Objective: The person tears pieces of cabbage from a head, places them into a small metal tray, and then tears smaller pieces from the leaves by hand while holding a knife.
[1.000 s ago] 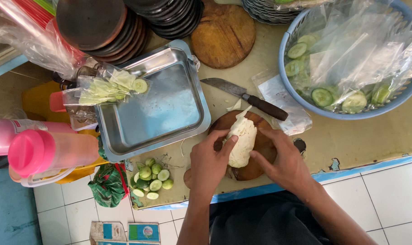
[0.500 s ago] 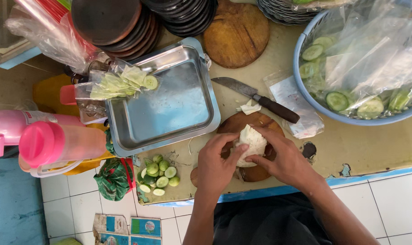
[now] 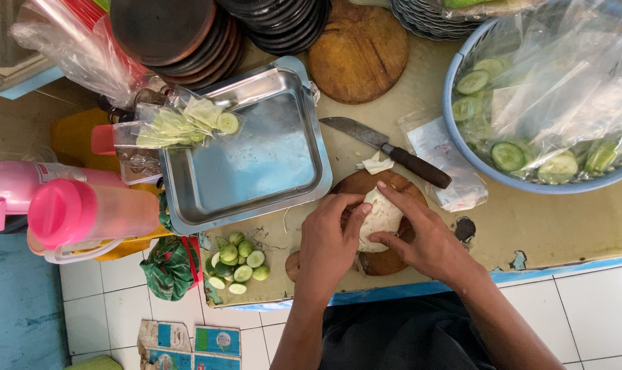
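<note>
Both my hands hold a pale white-green chunk of cabbage [image 3: 380,218] on a small round wooden board [image 3: 386,259] at the counter's near edge. My left hand [image 3: 330,250] grips its left side with the thumb on top. My right hand [image 3: 427,236] wraps its right side, fingers curled over the top. A knife [image 3: 386,149] with a dark handle lies just beyond the board, with a loose cabbage scrap [image 3: 374,164] beside its blade.
A metal tray [image 3: 256,151] sits left of the board, a bag of cut greens [image 3: 177,123] on its rim. Small green limes [image 3: 239,264] lie near the edge. A blue basket [image 3: 462,147] holds bagged cucumber slices. Stacked dark plates [image 3: 188,34], a round board [image 3: 357,51] and pink bottles [image 3: 71,212] surround.
The cabbage has been lowered from a raised, stretched-out hold to sit compactly on the board between both hands. The view has shifted slightly.
</note>
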